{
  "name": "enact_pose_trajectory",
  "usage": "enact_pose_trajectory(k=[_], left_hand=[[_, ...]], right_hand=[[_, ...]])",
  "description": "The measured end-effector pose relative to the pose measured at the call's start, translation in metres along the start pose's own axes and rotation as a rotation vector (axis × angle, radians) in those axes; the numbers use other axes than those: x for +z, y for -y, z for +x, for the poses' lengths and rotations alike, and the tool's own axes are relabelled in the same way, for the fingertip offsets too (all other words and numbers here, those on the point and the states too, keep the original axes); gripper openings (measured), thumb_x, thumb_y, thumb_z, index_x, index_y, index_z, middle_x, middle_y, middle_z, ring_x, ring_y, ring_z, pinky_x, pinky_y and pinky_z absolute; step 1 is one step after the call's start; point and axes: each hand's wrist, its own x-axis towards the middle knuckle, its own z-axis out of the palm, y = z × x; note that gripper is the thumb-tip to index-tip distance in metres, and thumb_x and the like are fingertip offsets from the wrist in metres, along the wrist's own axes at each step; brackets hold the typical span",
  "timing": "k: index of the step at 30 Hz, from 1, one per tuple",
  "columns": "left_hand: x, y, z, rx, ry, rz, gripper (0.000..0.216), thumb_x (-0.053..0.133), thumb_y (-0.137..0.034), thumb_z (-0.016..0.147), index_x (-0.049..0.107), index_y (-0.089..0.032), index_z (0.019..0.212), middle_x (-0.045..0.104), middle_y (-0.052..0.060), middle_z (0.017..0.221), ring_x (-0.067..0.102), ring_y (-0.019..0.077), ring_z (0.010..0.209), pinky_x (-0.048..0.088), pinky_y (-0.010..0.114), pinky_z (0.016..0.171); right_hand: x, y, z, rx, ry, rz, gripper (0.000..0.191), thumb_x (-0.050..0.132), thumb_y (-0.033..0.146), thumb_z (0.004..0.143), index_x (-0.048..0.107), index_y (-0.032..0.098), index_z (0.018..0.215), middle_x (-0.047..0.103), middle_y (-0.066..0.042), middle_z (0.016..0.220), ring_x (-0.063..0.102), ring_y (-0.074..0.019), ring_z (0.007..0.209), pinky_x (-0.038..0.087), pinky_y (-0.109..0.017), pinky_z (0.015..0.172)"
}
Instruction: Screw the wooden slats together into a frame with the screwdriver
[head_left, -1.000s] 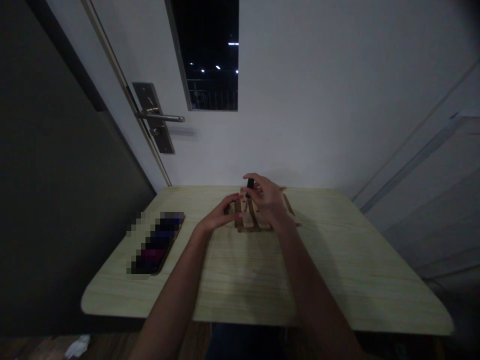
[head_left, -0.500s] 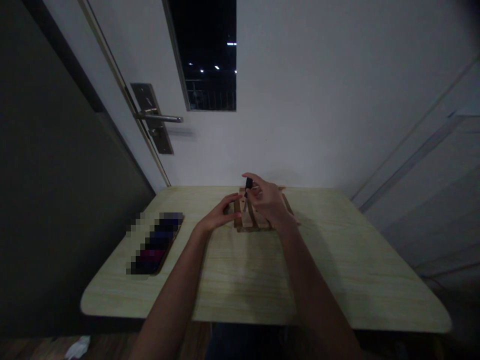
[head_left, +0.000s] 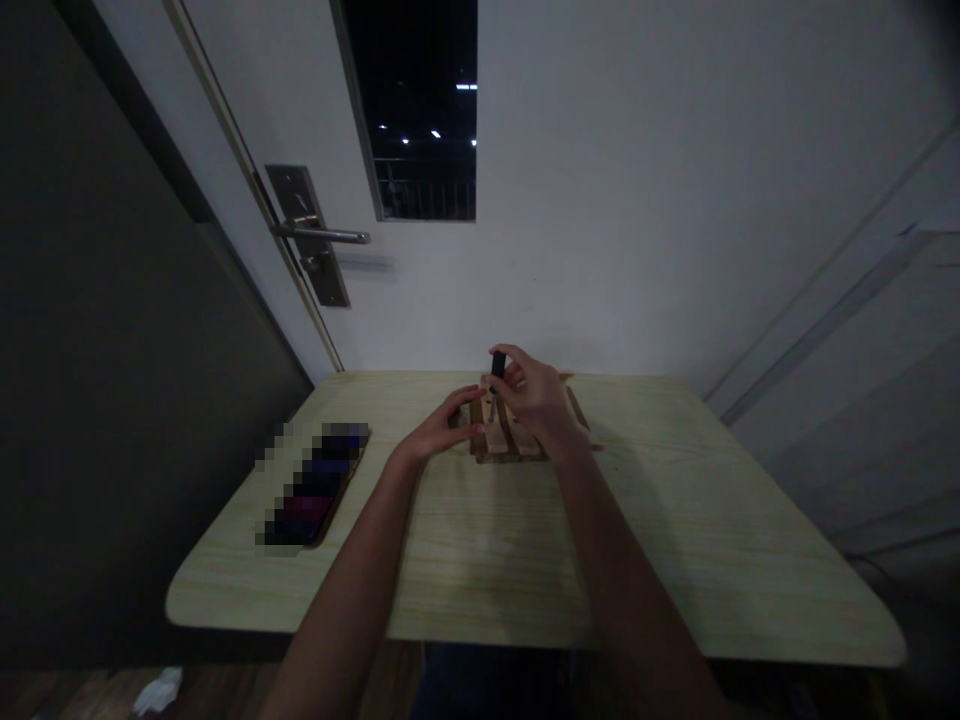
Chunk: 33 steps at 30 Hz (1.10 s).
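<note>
A small slatted wooden piece (head_left: pixel 497 439) lies near the table's far edge, with light slats over darker wood. My right hand (head_left: pixel 536 400) is closed around the black handle of a screwdriver (head_left: pixel 498 366). The screwdriver stands nearly upright, its metal shaft pointing down at a light slat; the tip is too small to make out. At the left side of the wooden piece, my left hand (head_left: pixel 444 424) rests with thumb and fingers spread apart, touching its edge. The right hand hides much of the wood's right half.
A phone (head_left: pixel 319 490), partly blurred out, lies on the left of the pale wooden table (head_left: pixel 465 560). Behind the table stands a white door with a metal handle (head_left: pixel 322 235) and a dark window (head_left: pixel 420 110). A crumpled white scrap (head_left: pixel 159 690) is on the floor.
The view has shifted slightly. The right hand keeps its grip on the screwdriver, with its fingers slightly changed on the handle. My left hand stays at the wood's edge.
</note>
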Motion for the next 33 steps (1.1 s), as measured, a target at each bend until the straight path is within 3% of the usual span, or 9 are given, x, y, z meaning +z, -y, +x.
enact_pose_trajectory(k=[7,15,33], left_hand=[[0.0007,-0.0025,0.0008,-0.016,0.000,-0.002,0.059,0.068,-0.029,0.075,0.046,-0.028,0.130,0.036,0.006,0.144,0.029,0.0258,0.135,0.019,0.046,0.113],[0.0000,0.0000,0.0007,-0.008,-0.008,0.021,0.059,0.069,-0.028,0.074,0.047,-0.029,0.129,0.037,0.006,0.143,0.030,0.0257,0.134,0.021,0.045,0.113],[0.0005,-0.0065,-0.0004,-0.021,-0.017,0.027,0.057,0.069,-0.030,0.074,0.049,-0.026,0.127,0.037,0.007,0.142,0.031,0.0262,0.133,0.022,0.043,0.112]], right_hand=[[0.0045,-0.0019,-0.0023,-0.028,-0.012,0.018,0.039,0.056,0.026,0.079,0.056,0.022,0.118,0.068,-0.005,0.094,0.063,-0.0146,0.067,0.051,-0.030,0.066],[-0.0002,0.0049,-0.0009,0.022,0.054,0.025,0.036,0.051,0.024,0.081,0.058,0.019,0.117,0.066,-0.003,0.074,0.061,-0.0138,0.059,0.047,-0.026,0.055],[-0.0033,0.0035,-0.0014,0.045,0.007,0.066,0.032,0.058,0.027,0.080,0.059,0.021,0.111,0.061,-0.001,0.072,0.058,-0.0146,0.062,0.046,-0.027,0.058]])
